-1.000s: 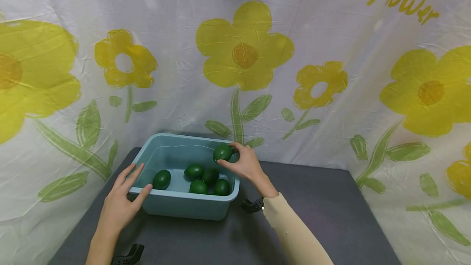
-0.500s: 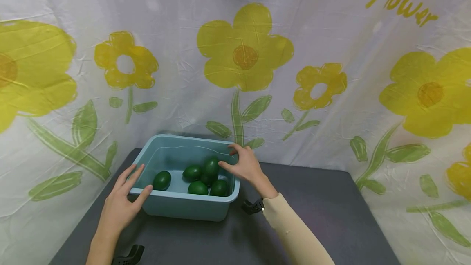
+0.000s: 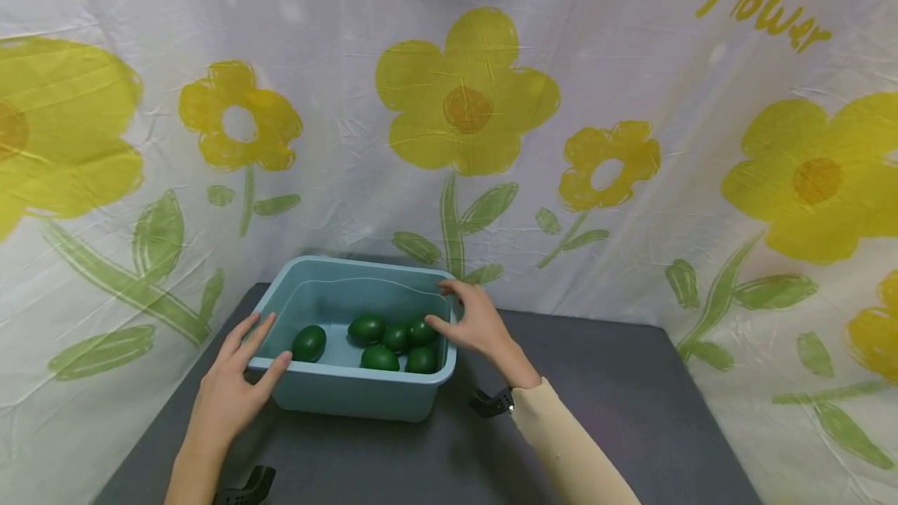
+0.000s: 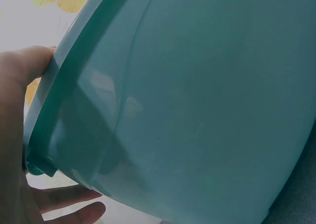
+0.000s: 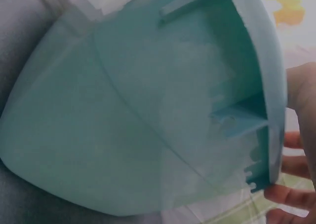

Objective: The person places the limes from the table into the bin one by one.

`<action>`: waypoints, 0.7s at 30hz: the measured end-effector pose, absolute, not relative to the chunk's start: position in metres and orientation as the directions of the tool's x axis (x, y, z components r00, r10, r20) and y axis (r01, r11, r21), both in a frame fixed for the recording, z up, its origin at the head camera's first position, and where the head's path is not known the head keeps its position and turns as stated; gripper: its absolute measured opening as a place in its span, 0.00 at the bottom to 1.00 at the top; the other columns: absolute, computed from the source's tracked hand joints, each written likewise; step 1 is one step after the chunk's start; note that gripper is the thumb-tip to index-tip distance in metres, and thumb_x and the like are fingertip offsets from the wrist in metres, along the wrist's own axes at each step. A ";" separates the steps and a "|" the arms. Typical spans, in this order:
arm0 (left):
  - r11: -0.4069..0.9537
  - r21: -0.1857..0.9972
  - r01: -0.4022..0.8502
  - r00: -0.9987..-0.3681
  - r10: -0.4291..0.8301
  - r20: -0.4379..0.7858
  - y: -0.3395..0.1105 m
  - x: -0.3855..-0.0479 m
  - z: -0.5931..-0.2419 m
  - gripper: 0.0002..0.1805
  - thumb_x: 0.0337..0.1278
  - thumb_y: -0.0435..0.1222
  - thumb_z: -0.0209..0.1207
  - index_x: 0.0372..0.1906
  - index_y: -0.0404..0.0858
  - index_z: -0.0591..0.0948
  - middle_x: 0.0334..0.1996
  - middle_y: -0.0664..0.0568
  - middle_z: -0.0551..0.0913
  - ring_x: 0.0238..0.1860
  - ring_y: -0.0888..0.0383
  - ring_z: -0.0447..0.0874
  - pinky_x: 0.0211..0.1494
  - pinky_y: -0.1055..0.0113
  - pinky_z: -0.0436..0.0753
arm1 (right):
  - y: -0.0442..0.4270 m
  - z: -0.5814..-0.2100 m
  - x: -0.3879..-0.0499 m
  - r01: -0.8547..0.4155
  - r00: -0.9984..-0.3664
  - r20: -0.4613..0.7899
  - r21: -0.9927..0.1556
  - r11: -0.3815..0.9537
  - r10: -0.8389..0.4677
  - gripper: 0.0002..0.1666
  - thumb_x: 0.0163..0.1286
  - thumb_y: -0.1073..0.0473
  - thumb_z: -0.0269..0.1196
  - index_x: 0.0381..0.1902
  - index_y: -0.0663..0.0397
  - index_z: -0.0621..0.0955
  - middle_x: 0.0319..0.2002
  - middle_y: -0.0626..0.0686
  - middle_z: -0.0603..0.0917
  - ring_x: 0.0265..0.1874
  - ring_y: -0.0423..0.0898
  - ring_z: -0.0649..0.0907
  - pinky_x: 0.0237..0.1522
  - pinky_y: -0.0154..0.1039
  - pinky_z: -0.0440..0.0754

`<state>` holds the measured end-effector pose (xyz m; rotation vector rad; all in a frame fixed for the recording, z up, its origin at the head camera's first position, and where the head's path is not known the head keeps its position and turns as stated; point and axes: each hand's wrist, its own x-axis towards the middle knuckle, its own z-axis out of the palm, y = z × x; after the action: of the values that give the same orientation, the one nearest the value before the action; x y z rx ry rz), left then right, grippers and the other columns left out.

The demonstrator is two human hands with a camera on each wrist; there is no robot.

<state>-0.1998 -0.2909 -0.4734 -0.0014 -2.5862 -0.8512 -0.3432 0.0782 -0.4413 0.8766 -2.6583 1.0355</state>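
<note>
A light blue plastic basin [image 3: 344, 396] stands on the dark table. Inside lie several dark green, egg-shaped fruits, like avocados or limes: one fruit [image 3: 309, 344] sits apart at the left, and the others, among them a front fruit [image 3: 380, 358], cluster at the right. My left hand [image 3: 228, 392] rests at the basin's front left corner, thumb at the front rim, fingers spread by the left rim. My right hand [image 3: 479, 323] is over the right rim, thumb and fingers apart. Its thumb overlaps the rightmost fruit [image 3: 419, 330] in the head view; contact cannot be told. Neither hand holds a fruit.
Dark grey table [image 3: 603, 411] extends in front of the basin and to its right. A whitish curtain [image 3: 337, 201] with yellow flowers hangs behind and at both sides. Black wrist devices are on the left wrist [image 3: 245, 487] and the right wrist [image 3: 491, 404].
My right hand has let go of a green fruit, which dropped into the right-hand cluster. It has then moved slightly right and down. My left hand stays at the corner.
</note>
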 end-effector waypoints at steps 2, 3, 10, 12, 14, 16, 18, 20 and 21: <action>0.809 0.574 0.127 -0.912 -0.132 0.388 -0.290 -0.200 -0.473 0.40 0.74 0.52 0.63 0.84 0.49 0.65 0.82 0.40 0.60 0.72 0.25 0.68 0.54 0.23 0.73 | 0.083 -0.441 -0.340 -0.595 -0.802 0.361 -0.553 0.583 -0.476 0.36 0.71 0.47 0.72 0.71 0.59 0.78 0.62 0.58 0.85 0.56 0.57 0.85 0.58 0.55 0.84; 0.805 0.581 0.124 -0.912 -0.139 0.387 -0.290 -0.200 -0.473 0.40 0.74 0.53 0.63 0.84 0.49 0.64 0.82 0.40 0.60 0.72 0.25 0.67 0.54 0.22 0.72 | 0.085 -0.441 -0.338 -0.608 -0.793 0.373 -0.538 0.583 -0.482 0.35 0.71 0.48 0.72 0.69 0.59 0.79 0.62 0.58 0.85 0.55 0.56 0.86 0.56 0.54 0.85; 0.777 0.629 0.009 -0.926 -0.232 0.299 -0.287 -0.197 -0.471 0.52 0.71 0.59 0.63 0.87 0.42 0.52 0.84 0.33 0.53 0.75 0.20 0.60 0.63 0.18 0.64 | 0.100 -0.439 -0.317 -0.695 -0.713 0.492 -0.401 0.597 -0.500 0.11 0.72 0.60 0.72 0.51 0.54 0.89 0.48 0.53 0.91 0.44 0.51 0.90 0.46 0.48 0.88; 0.775 0.629 -0.059 -0.939 -0.257 0.228 -0.287 -0.197 -0.468 0.58 0.70 0.62 0.61 0.87 0.36 0.45 0.83 0.29 0.49 0.74 0.18 0.58 0.65 0.18 0.63 | 0.106 -0.439 -0.311 -0.696 -0.706 0.511 -0.369 0.616 -0.490 0.07 0.71 0.62 0.73 0.46 0.53 0.90 0.43 0.51 0.91 0.42 0.48 0.90 0.44 0.45 0.89; 0.780 0.614 -0.119 -0.953 -0.264 0.151 -0.288 -0.197 -0.464 0.64 0.69 0.66 0.59 0.85 0.29 0.39 0.81 0.23 0.49 0.73 0.16 0.59 0.66 0.20 0.65 | 0.113 -0.438 -0.306 -0.688 -0.708 0.517 -0.350 0.636 -0.481 0.05 0.70 0.63 0.73 0.43 0.52 0.90 0.40 0.49 0.91 0.40 0.47 0.90 0.43 0.44 0.89; 0.793 0.587 -0.163 -0.967 -0.247 0.067 -0.291 -0.197 -0.459 0.67 0.69 0.69 0.55 0.83 0.25 0.35 0.78 0.19 0.50 0.71 0.16 0.61 0.65 0.22 0.69 | 0.121 -0.437 -0.301 -0.677 -0.713 0.520 -0.335 0.656 -0.471 0.04 0.68 0.65 0.74 0.41 0.52 0.90 0.38 0.49 0.91 0.39 0.47 0.90 0.42 0.44 0.88; 0.815 0.547 -0.192 -0.975 -0.222 -0.011 -0.295 -0.196 -0.455 0.69 0.69 0.71 0.52 0.81 0.21 0.32 0.75 0.15 0.54 0.68 0.15 0.66 0.62 0.24 0.73 | 0.131 -0.435 -0.297 -0.663 -0.719 0.522 -0.319 0.677 -0.459 0.05 0.67 0.66 0.75 0.40 0.53 0.90 0.38 0.49 0.91 0.39 0.48 0.90 0.43 0.46 0.89; 0.839 0.505 -0.202 -0.979 -0.191 -0.073 -0.298 -0.193 -0.452 0.70 0.69 0.73 0.48 0.80 0.19 0.33 0.72 0.13 0.58 0.65 0.16 0.70 0.58 0.27 0.76 | 0.142 -0.434 -0.294 -0.640 -0.731 0.526 -0.305 0.705 -0.435 0.06 0.66 0.66 0.75 0.39 0.53 0.90 0.39 0.50 0.91 0.40 0.49 0.90 0.43 0.47 0.89; 0.852 0.484 -0.201 -0.980 -0.176 -0.098 -0.300 -0.193 -0.451 0.69 0.70 0.74 0.47 0.80 0.18 0.36 0.71 0.13 0.60 0.64 0.16 0.71 0.57 0.28 0.77 | 0.147 -0.434 -0.293 -0.624 -0.739 0.529 -0.303 0.721 -0.417 0.06 0.66 0.66 0.76 0.40 0.53 0.90 0.39 0.50 0.91 0.40 0.50 0.90 0.44 0.48 0.89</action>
<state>-0.1926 -0.2996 -0.4511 0.3123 -3.0709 -0.8105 -0.2927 0.1470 -0.4338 0.7992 -2.4978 0.6579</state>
